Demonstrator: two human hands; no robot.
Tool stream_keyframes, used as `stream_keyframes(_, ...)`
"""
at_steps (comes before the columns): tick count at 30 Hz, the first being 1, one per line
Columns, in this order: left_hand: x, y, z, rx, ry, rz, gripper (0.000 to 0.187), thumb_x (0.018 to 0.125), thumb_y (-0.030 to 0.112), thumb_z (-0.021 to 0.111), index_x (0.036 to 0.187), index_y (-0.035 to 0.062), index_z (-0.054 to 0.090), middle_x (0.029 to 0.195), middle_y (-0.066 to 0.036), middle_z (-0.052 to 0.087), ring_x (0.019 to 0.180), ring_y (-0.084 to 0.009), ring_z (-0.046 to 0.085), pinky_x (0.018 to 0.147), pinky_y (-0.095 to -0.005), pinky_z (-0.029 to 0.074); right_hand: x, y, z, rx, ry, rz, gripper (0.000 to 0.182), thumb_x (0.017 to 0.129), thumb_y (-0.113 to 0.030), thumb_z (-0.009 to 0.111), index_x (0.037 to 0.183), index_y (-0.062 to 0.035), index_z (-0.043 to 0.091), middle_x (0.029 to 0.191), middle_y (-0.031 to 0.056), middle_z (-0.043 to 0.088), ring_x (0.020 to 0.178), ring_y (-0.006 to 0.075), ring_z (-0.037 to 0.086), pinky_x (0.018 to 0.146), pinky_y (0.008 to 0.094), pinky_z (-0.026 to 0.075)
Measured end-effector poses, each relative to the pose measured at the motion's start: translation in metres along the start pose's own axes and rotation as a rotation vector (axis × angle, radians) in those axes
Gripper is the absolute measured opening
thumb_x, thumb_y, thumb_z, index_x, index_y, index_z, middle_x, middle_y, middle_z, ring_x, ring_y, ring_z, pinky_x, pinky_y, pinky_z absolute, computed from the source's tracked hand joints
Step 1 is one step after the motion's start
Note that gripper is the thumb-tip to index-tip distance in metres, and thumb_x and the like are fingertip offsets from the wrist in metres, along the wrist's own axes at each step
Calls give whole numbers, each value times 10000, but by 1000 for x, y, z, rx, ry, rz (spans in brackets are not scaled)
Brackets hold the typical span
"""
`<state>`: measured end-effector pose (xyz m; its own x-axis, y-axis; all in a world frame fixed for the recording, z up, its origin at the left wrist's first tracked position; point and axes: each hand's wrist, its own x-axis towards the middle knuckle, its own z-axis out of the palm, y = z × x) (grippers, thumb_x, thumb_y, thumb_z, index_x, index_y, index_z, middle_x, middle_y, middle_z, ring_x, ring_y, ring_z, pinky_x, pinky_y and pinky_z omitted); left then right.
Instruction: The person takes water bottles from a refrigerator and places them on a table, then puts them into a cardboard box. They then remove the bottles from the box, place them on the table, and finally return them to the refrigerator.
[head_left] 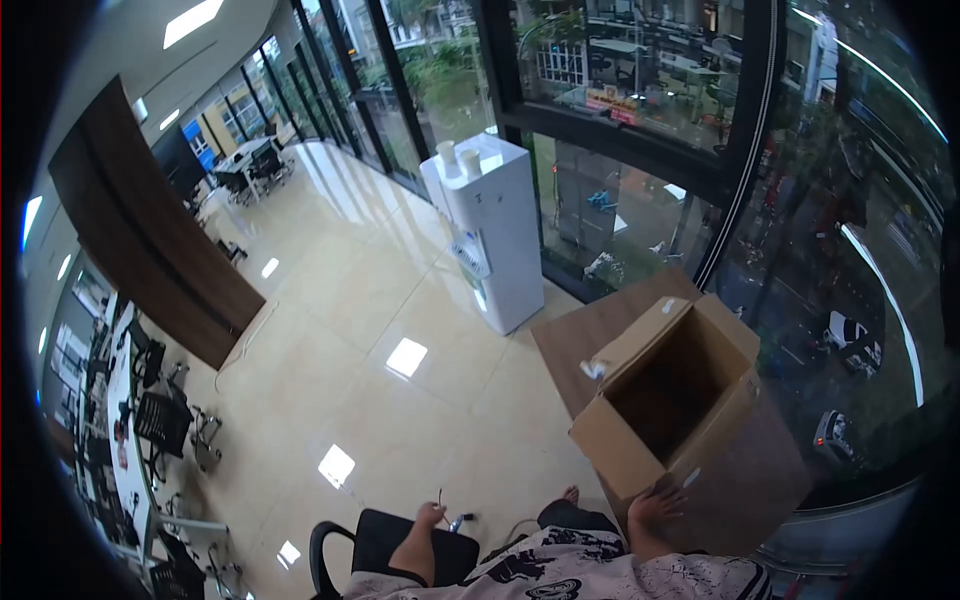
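Note:
An open cardboard box (620,450) stands on a brown wooden table (570,350), its flaps folded outward and its inside dark. My right hand (657,507) lies with fingers spread at the near edge of the box, by the table top. Lower and to the left, my left hand (432,514) is closed round a thin, dark item that sticks up from the fingers, too small to name. Below that hand is a black chair (375,545), with a small shiny object (461,523) near its edge.
A white water dispenser (500,230) with cups on top stands beyond the table, beside tall windows. Desks and black office chairs (163,420) line the left side. A curved dark wooden panel (150,220) rises behind them. A cable (245,345) lies on the floor.

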<state>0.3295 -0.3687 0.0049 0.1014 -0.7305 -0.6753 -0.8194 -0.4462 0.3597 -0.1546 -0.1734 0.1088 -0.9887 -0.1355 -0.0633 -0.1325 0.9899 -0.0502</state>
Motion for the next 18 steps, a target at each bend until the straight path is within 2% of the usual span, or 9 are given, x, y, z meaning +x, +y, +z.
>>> stream_keyframes(1, 11, 29, -27, 53, 44, 23, 514, 740, 379, 638, 1069, -15, 605, 892, -219, 647, 677, -303, 657, 626, -379, 546, 0, -2, -5, 11, -2, 18, 613, 895, -394, 390, 1349, 5, 290, 1421, 263, 186, 1331, 425, 146, 1004, 645, 147)
stream_keyframes(3, 41, 81, -62, 56, 159, 61, 480, 743, 371, 630, 1030, -14, 620, 871, -218, 648, 675, -297, 655, 660, -360, 539, -7, -3, -12, 28, -7, 23, 615, 877, -383, 409, 1349, -5, 296, 1418, 266, 188, 1326, 440, 145, 1000, 649, 151)
stream_keyframes(5, 111, 107, -62, -61, 291, 265, 430, 760, 346, 628, 1002, -10, 628, 863, -217, 649, 702, -299, 655, 666, -364, 529, -11, -3, -18, 37, 11, -42, 625, 844, -372, 437, 1346, -23, 310, 1412, 274, 195, 1318, 461, 144, 996, 653, 162)
stream_keyframes(7, 96, 175, -66, -168, 267, 392, 382, 783, 318, 626, 980, -8, 632, 835, -200, 655, 748, -301, 653, 685, -366, 517, -16, 1, -24, 31, 20, -48, 631, 829, -372, 446, 1344, -32, 319, 1408, 278, 198, 1315, 467, 144, 995, 652, 168)
stream_keyframes(9, 53, 237, -61, -146, 156, 437, 372, 786, 313, 630, 990, 1, 630, 824, -192, 658, 762, -300, 652, 688, -369, 514, -16, 3, -19, 43, 73, -114, 629, 826, -387, 441, 1337, -37, 331, 1403, 273, 209, 1315, 457, 153, 1009, 643, 147)
stream_keyframes(10, 41, 257, -49, -161, 80, 464, 364, 789, 307, 635, 999, 10, 629, 813, -184, 660, 777, -300, 651, 692, -373, 511, -15, 6, -10, 31, 70, -69, 629, 826, -387, 441, 1337, -37, 331, 1403, 273, 209, 1315, 457, 153, 1009, 643, 147)
stream_keyframes(12, 47, 260, -11, -15, 8, 620, 381, 782, 318, 648, 1029, 29, 622, 799, -170, 664, 781, -292, 653, 696, -370, 512, -14, 11, 11, 5, 212, -116, 651, 810, -423, 458, 1330, -47, 346, 1400, 257, 231, 1323, 427, 159, 1026, 627, 121)
stream_keyframes(14, 33, 265, 15, 206, -109, 742, 385, 777, 313, 651, 1052, 46, 617, 821, -171, 665, 783, -294, 653, 700, -373, 514, -13, 14, 20, 7, 170, -75, 664, 800, -433, 476, 1331, -56, 348, 1396, 251, 243, 1329, 411, 156, 1033, 617, 114)
stream_keyframes(18, -33, 304, 19, 279, -263, 789, 367, 772, 286, 645, 1040, 37, 615, 861, -173, 663, 829, -312, 643, 746, -376, 507, -12, 16, 22, 121, 143, -27, 692, 767, -427, 549, 1335, -82, 353, 1382, 237, 276, 1333, 387, 154, 1037, 603, 120)
